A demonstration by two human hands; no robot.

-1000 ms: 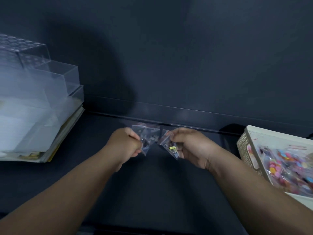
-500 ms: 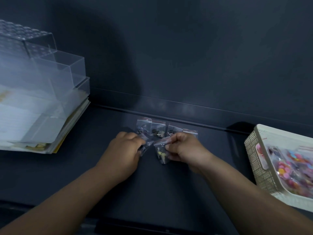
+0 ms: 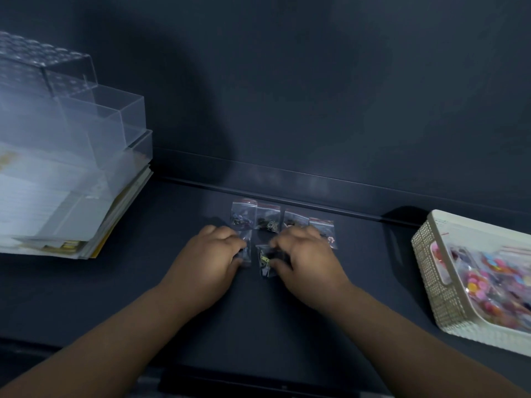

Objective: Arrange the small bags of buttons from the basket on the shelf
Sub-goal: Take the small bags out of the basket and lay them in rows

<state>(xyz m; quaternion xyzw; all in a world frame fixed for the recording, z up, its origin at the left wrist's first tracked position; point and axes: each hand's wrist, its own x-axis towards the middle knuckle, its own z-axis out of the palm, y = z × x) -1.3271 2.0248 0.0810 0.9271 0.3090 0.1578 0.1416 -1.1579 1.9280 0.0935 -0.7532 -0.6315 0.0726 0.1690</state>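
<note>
Your left hand (image 3: 212,254) curls its fingers round a bag (image 3: 247,249), holding it low on the shelf (image 3: 143,282). Your right hand (image 3: 307,257) pinches a second bag (image 3: 265,261) by its edge. Both bags lie just at 6 o'clock of the row (image 3: 268,218) of four along the back lip, probably to start a second line beneath it. The basket (image 3: 431,268), at 3 o'clock, holds many more within easy reach. Clear boxes (image 3: 86,139) stand at 9 o'clock.

Six small bags (image 3: 268,217) on the shelf (image 3: 138,271), four behind, two in front; one basket (image 3: 431,255), its contents too blurred to count.
</note>
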